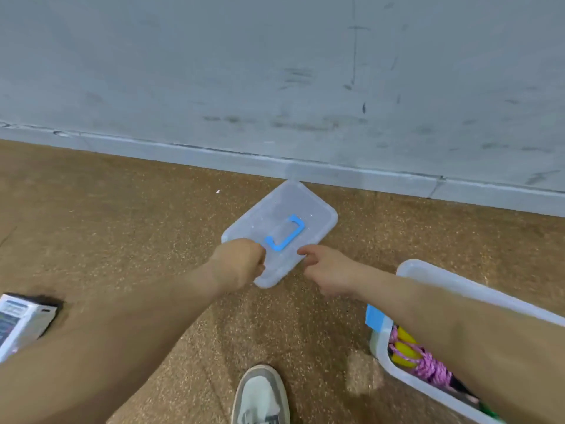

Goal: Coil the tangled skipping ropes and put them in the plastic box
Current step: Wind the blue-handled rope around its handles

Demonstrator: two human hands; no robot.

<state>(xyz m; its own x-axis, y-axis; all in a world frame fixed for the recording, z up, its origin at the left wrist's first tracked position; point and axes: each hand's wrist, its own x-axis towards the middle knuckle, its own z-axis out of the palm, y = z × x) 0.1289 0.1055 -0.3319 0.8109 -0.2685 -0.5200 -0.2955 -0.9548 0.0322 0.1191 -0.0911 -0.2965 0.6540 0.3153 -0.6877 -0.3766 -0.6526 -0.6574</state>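
The lid (pixel 290 206), clear plastic with a blue handle (pixel 286 232), lies on the floor (pixel 122 209) near the wall (pixel 275 71), one corner almost at the skirting. Both hands reach forward to its near end. The left hand (pixel 241 261) is on the near left side with its fingers curled over the edge, gripping it; the fingertips are hidden behind the knuckles. The right hand (pixel 324 270) meets the near right edge, its fingers curled and thumb and forefinger closing on the rim in a pinch. The handle sits between the two hands, just beyond the fingers.

The ropes (pixel 428 365) are in the box (pixel 428 269), well back from the fingers and to the right, under the right forearm. Pink cord wound in a bundle and yellow grips show through the opening; the forearm covers much of the inside. A blue clip (pixel 374 316) sits on the box's near end. The box stands open, apart from the lid.

A shoe (pixel 260 396) shows at the bottom middle, between the arms. At the left edge a white carton (pixel 21 322) lies on the floor, partly behind the left arm.
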